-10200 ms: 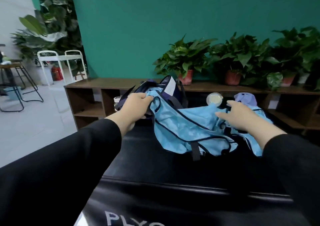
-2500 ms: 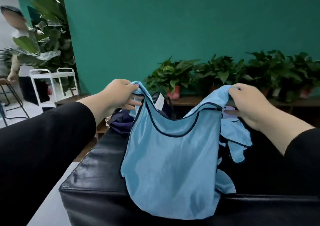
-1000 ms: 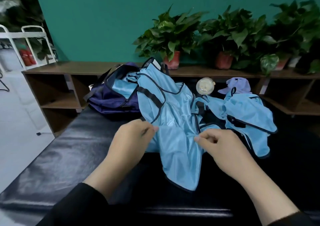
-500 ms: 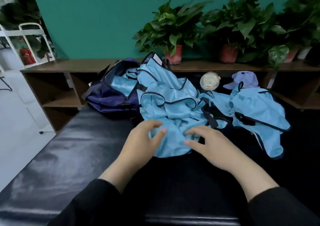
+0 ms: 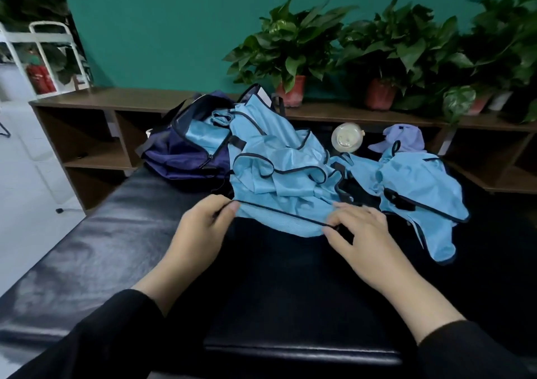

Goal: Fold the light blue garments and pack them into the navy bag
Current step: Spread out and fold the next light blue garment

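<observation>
Navy fabric bag (image 5: 186, 158) sat at the far left edge of the black padded leather bench (image 5: 96, 251), its opening mostly hidden by a crumpled shiny light blue garment with dark piping (image 5: 279, 181). A second light blue garment (image 5: 418, 187) lay bunched toward the far right edge. Left hand (image 5: 200, 233) pinched the near hem's left end between thumb and fingers; right hand (image 5: 363, 236) pinched the right end, other fingers loosely spread. Hem stretched taut between them.
</observation>
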